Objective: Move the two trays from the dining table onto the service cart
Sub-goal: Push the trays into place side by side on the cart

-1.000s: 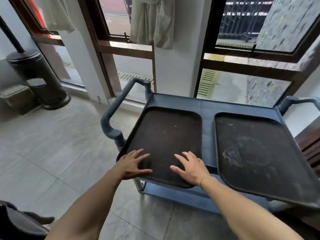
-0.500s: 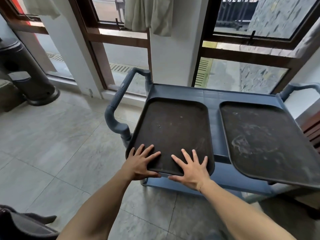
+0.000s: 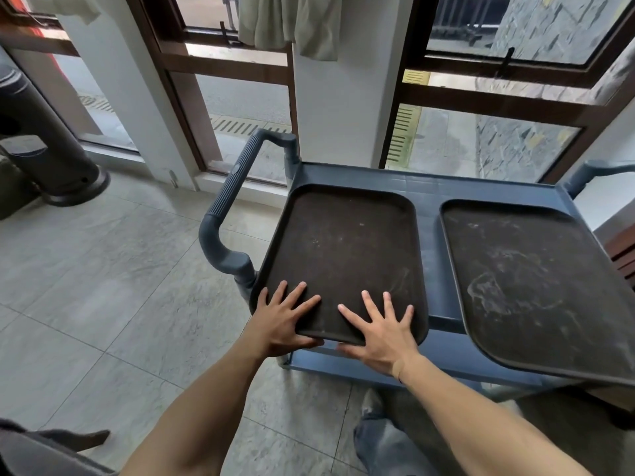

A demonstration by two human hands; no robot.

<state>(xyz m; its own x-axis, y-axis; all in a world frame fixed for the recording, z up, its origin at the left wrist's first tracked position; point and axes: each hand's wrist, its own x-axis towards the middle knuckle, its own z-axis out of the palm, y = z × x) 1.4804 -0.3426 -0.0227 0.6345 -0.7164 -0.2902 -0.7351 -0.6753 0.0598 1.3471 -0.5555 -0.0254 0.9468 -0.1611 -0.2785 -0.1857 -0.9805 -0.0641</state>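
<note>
Two dark brown trays lie side by side on the top of the blue service cart (image 3: 429, 182). The left tray (image 3: 343, 249) sticks out a little over the cart's near edge. My left hand (image 3: 281, 321) and my right hand (image 3: 381, 334) both rest on its near edge, fingers spread on top and thumbs tucked below the rim. The right tray (image 3: 529, 286) is scuffed with pale marks, overhangs the cart's near right corner, and no hand touches it.
The cart's ribbed handle (image 3: 230, 197) curves up at its left end; a second handle (image 3: 598, 166) shows at the far right. Glass doors with brown frames stand just behind the cart. A dark round heater base (image 3: 51, 159) sits on the tiled floor at left. My jeans-clad leg (image 3: 381, 438) is below the cart.
My hands have slid back toward the left tray's near edge, and the thumbs now sit under its rim. The left tray lies further onto the cart. The view has tipped downward.
</note>
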